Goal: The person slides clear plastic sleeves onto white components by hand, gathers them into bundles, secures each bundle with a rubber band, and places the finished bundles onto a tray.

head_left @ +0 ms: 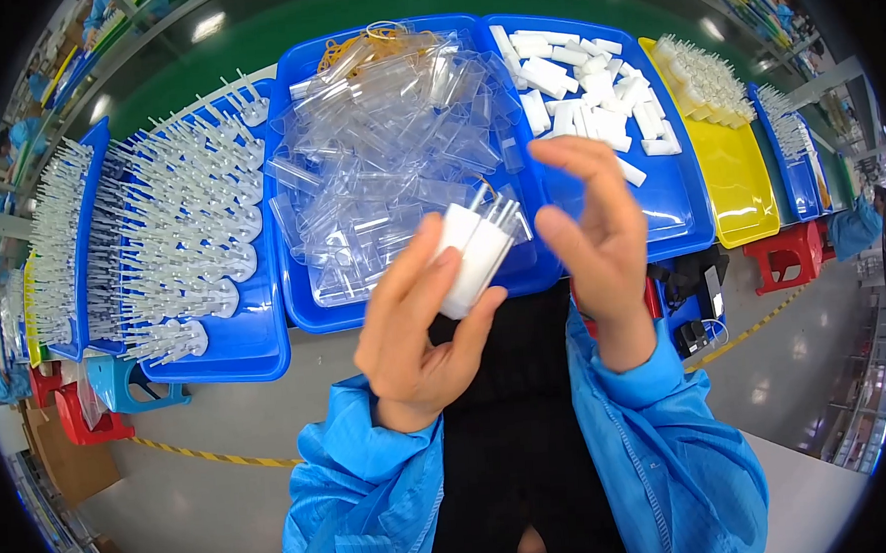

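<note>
My left hand (415, 323) holds a small white plastic block (474, 255) with thin clear prongs sticking up from its top, gripped between thumb and fingers. My right hand (596, 233) hovers just right of the block, fingers apart and curled, holding nothing. Both hands sit in front of a blue tray (309, 304) filled with several clear plastic sleeves (386, 149). Blue sleeves cover both forearms.
A blue tray (685, 219) at the right holds several white blocks (579, 94). Left blue trays (257, 356) carry rows of white pronged parts (185, 230). A yellow tray (744, 186) with more white parts lies far right. Red and blue stools stand below.
</note>
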`<state>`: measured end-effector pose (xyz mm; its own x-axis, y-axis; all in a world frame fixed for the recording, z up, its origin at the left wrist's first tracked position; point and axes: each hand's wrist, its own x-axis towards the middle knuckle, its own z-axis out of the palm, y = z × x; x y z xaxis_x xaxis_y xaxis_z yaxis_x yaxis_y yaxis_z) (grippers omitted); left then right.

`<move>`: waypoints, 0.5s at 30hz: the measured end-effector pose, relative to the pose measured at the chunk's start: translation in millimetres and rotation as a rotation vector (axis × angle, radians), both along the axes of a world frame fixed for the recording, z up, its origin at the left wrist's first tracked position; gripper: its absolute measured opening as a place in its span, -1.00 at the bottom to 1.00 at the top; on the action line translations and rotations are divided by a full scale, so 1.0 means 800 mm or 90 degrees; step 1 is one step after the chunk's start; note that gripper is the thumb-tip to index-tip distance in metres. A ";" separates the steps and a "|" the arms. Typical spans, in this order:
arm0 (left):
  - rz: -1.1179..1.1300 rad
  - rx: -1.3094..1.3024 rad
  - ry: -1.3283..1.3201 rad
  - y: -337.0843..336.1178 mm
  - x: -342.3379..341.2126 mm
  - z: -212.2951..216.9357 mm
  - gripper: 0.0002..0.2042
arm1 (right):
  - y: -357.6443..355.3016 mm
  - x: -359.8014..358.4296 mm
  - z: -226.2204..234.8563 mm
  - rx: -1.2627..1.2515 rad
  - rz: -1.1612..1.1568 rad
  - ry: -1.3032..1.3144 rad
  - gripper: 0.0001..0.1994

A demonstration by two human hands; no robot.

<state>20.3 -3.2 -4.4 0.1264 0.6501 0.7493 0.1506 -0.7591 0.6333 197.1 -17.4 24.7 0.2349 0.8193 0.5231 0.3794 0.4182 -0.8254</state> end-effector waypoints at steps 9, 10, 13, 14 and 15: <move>-0.120 -0.323 -0.193 0.003 -0.021 0.014 -0.62 | 0.003 0.003 -0.012 -0.138 -0.103 -0.530 -0.63; -0.149 -0.353 -0.210 0.002 -0.022 0.015 -0.64 | 0.004 0.003 -0.012 -0.138 -0.103 -0.529 -0.63; -0.242 -0.337 -0.277 0.003 -0.027 0.011 -0.75 | 0.010 0.002 -0.019 -0.157 -0.109 -0.514 -0.77; -0.242 -0.335 -0.278 0.003 -0.027 0.009 -0.75 | 0.014 0.001 -0.026 -0.146 -0.118 -0.508 -0.78; -0.226 -0.324 -0.265 0.002 -0.027 0.007 -0.80 | 0.016 0.001 -0.032 -0.135 -0.129 -0.503 -0.78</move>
